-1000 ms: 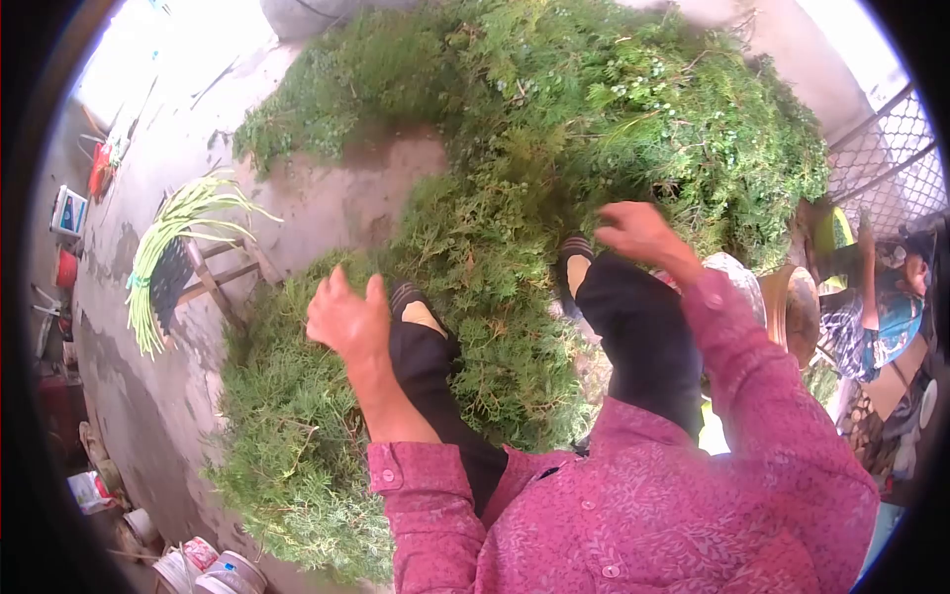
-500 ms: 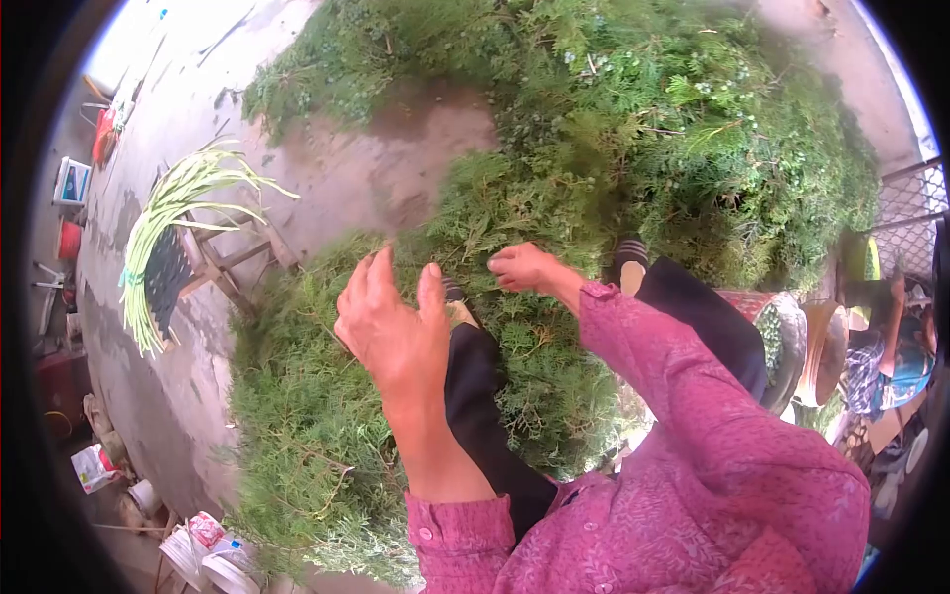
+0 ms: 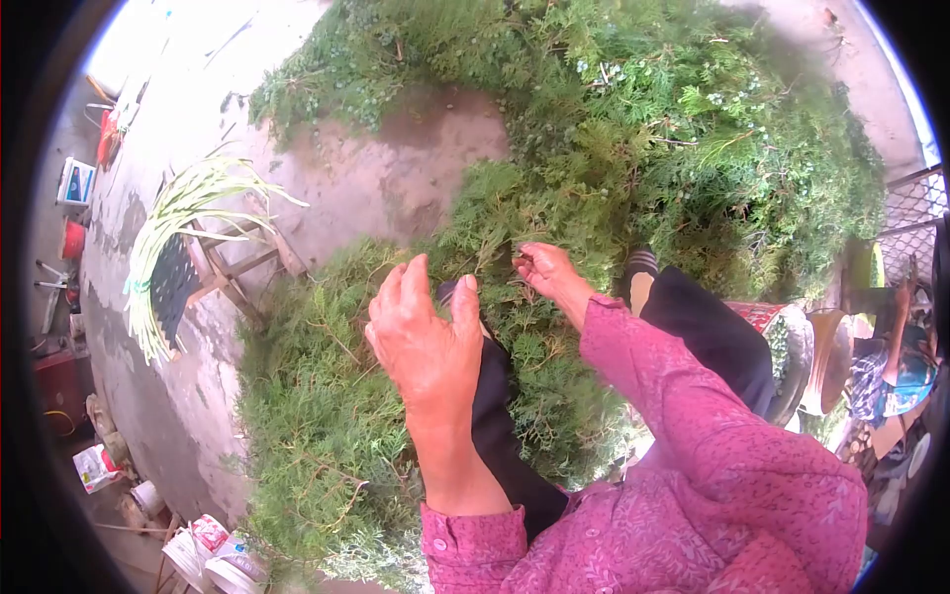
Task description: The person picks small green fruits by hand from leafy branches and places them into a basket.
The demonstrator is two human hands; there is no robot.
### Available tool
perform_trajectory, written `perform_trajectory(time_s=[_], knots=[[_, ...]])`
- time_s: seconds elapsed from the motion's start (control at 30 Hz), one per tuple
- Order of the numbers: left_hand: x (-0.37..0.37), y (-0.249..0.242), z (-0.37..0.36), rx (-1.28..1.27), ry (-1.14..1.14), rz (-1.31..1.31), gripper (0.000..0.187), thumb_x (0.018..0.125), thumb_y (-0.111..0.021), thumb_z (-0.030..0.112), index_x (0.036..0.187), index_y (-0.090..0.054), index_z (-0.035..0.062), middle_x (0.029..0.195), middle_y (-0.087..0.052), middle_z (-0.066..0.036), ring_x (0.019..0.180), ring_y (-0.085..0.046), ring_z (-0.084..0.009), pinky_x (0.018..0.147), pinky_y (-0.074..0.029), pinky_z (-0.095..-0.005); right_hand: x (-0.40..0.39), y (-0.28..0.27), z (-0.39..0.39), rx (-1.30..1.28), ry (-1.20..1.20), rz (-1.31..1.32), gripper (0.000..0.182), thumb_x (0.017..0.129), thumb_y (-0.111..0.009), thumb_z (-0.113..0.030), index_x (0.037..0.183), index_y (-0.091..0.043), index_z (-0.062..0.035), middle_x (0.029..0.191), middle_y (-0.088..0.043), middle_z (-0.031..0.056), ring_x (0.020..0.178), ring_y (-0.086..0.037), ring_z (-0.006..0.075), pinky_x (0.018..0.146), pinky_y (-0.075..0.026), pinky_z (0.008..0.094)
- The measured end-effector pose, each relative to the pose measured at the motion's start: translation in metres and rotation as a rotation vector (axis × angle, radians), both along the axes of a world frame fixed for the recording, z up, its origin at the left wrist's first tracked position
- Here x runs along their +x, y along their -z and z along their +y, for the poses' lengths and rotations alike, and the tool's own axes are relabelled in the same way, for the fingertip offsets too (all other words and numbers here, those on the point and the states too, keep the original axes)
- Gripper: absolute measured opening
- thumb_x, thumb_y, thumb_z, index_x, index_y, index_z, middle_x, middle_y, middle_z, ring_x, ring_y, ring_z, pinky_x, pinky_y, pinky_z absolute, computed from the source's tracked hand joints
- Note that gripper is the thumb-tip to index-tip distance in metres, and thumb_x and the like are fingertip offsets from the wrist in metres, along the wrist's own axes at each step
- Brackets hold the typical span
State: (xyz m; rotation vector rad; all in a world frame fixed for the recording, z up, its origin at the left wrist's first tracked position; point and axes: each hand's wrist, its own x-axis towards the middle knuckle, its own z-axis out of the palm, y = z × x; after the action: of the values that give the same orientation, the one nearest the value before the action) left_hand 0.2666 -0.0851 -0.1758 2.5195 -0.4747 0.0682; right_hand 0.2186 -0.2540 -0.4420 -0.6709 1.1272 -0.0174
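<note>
Cypress sprigs [image 3: 515,252] lie pinched at the right hand's [image 3: 547,269] fingertips, atop the green heap [image 3: 633,148]. Left hand [image 3: 424,335] hovers beside it, fingers spread, empty. Leek bundle [image 3: 168,243] rests well beyond the left fingers.

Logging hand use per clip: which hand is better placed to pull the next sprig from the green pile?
Probably the right hand: its fingertips already pinch into the green cuttings by the foot. The left hand is raised, fingers spread, holding nothing visible.
</note>
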Motion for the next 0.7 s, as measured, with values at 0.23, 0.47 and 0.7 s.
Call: perform_trajectory(time_s=[0.23,0.47,0.7], knots=[[-0.013,0.003,0.006,-0.032,0.025,0.100,0.043,0.074,-0.063,0.028,0.106,-0.056,-0.0002,0.108,-0.055,-0.018,0.100,-0.050,-0.0333,0.085,-0.038,-0.0421,-0.038,-0.110,-0.060,-0.090,-0.185,-0.017,0.014,0.081,-0.055,-0.001,0.094,-0.058,-0.0005,0.079,-0.061,0.0088,0.067,-0.062,0.0185,0.050,-0.048,0.0237],[-0.030,0.003,-0.012,-0.211,0.121,0.263,0.045,0.074,-0.065,0.024,0.107,-0.056,-0.0043,0.094,-0.062,-0.018,0.086,-0.060,-0.0246,0.075,-0.046,-0.0323,-0.071,-0.213,-0.054,-0.480,-0.397,-0.285,0.016,0.080,-0.059,-0.006,0.093,-0.063,0.0008,0.078,-0.063,0.0038,0.068,-0.060,0.0116,0.064,-0.047,0.0235],[-0.044,-0.004,-0.047,-0.708,0.093,0.769,0.060,0.074,-0.069,0.019,0.122,-0.042,-0.0053,0.111,-0.056,-0.017,0.097,-0.056,-0.0215,0.082,-0.045,-0.0310,-0.090,-0.250,-0.014,-1.378,-0.587,-0.580,0.016,0.076,-0.059,-0.005,0.091,-0.064,-0.0031,0.081,-0.061,0.0093,0.074,-0.060,0.0210,0.063,-0.047,0.0266]])
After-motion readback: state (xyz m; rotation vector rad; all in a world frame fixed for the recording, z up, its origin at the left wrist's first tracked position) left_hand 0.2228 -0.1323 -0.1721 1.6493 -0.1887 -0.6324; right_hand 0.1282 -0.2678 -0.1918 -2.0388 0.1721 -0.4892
